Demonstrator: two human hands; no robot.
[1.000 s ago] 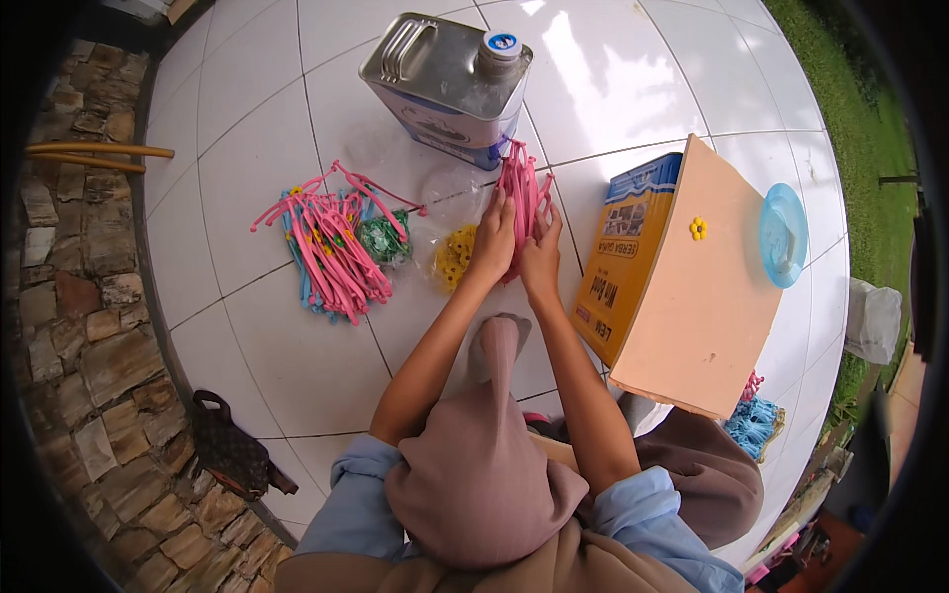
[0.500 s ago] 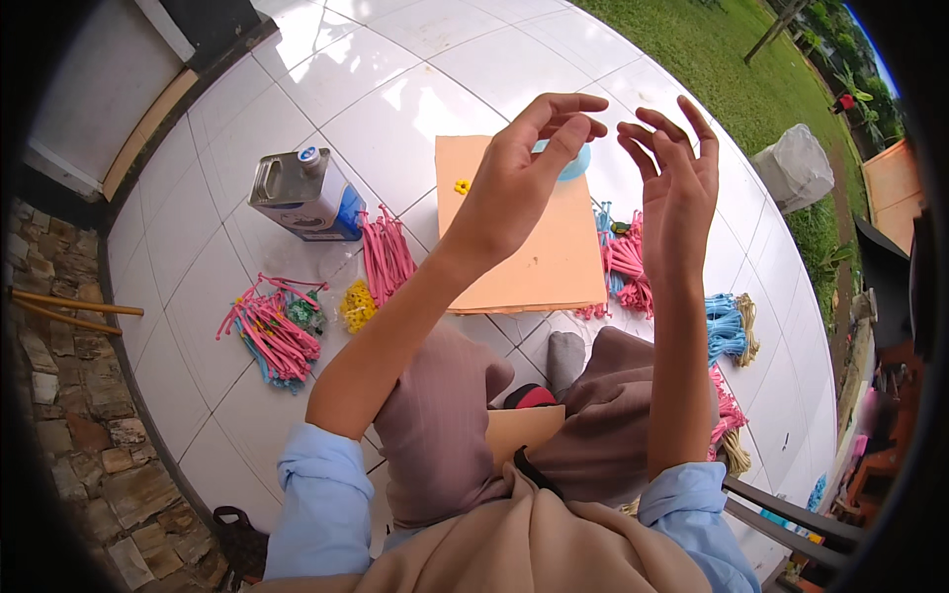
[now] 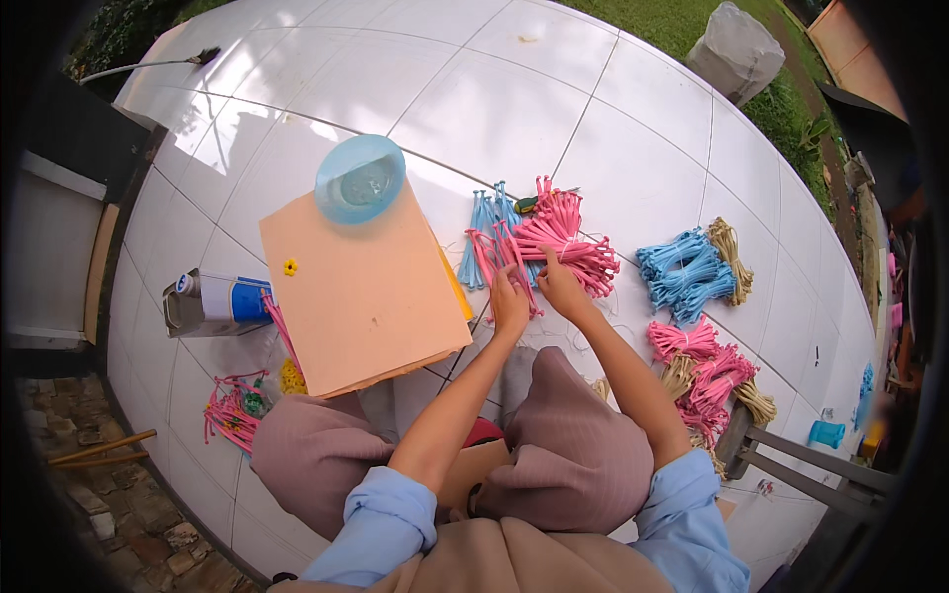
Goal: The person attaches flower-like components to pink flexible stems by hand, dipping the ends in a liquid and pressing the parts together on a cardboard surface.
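Observation:
Both my hands are down at the pink and blue cord bundles right of the board. My left hand [image 3: 509,301] has its fingers closed about a few loose pink cords [image 3: 481,247] with knobbed ends. Beside it, my right hand [image 3: 563,289] touches the near side of a tied pink cord bundle [image 3: 563,232]; its index finger is stretched out, apart from the thumb, and its other fingers are partly hidden. Blue cords [image 3: 478,219] lie behind the loose pink ones. A small green and yellow object [image 3: 526,205] rests against the pink bundle.
A peach board [image 3: 366,296] bears a light-blue bowl [image 3: 361,180] and a yellow flower-shaped piece [image 3: 290,267]. Left stand a metal can [image 3: 203,301], yellow beads [image 3: 293,378] and more pink cords [image 3: 229,415]. Blue [image 3: 687,272] and pink bundles [image 3: 722,376] lie at right, near a wooden chair [image 3: 811,460].
My hands have come down from the air above the board to the cords on the right. The view has turned rightward, so the board and can appear farther left.

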